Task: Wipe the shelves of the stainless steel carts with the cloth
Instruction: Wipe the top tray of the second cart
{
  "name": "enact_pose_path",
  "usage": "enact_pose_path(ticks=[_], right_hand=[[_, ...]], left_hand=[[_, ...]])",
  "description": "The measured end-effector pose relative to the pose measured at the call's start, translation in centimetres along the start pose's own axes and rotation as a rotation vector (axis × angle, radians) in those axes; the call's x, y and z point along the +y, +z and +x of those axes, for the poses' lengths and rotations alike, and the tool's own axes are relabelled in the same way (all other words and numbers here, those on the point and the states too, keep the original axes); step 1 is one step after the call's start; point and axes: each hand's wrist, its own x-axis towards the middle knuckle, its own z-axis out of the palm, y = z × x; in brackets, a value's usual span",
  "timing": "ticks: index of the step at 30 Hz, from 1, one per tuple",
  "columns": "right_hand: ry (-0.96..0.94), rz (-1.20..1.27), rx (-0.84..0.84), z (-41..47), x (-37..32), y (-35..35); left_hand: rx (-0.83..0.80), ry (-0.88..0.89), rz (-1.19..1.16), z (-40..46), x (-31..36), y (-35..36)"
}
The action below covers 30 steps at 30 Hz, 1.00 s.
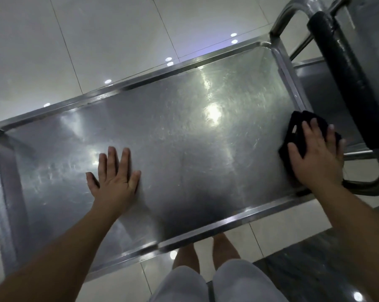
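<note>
Right hand [317, 155] flat, fingers straight, pressing black cloth [293, 136] onto top shelf [173, 131] at its right end, beside the handle [345, 79]. Left hand [114, 175] released, palm flat mid-shelf, bracing. Shelf's long axis runs leftward from cloth; unwiped length likely lies that way.

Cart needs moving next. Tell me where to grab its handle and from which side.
Grip the black padded bar at its middle, reaching from the right end of the cart. It is a straight crosspiece between bent steel tubes, clear of the shelf, so fingers can wrap it.
</note>
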Motion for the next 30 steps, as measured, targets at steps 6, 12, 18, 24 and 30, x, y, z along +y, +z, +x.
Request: enact_pose_path(ticks=[6,12,18,24,30], right_hand=[[-0.057,0.079,0.022,1.4,-11.9,0.7],[-0.716,-0.038,-0.115,-7.9,-25.5,4.9],[-0.778,-0.028,-0.085,-6.5,-23.2,4.9],[-0.047,0.079,0.049,7.2,-10.7,-0.8],[0.100,0.113,0.096,10.2,-13.5,-2.5]], left_hand=[[0.034,-0.012,0.044,0.1,0.3,0.4],[-0.002,0.008,-0.036,-0.4,0.6,-0.7],[-0.041,-0.001,-0.053,-0.5,0.7,-1.2],[-0.044,0.002,-0.039,-0.5,0.9,-1.4],[-0.040,0.011,-0.046,-0.6,1.1,-1.4]])
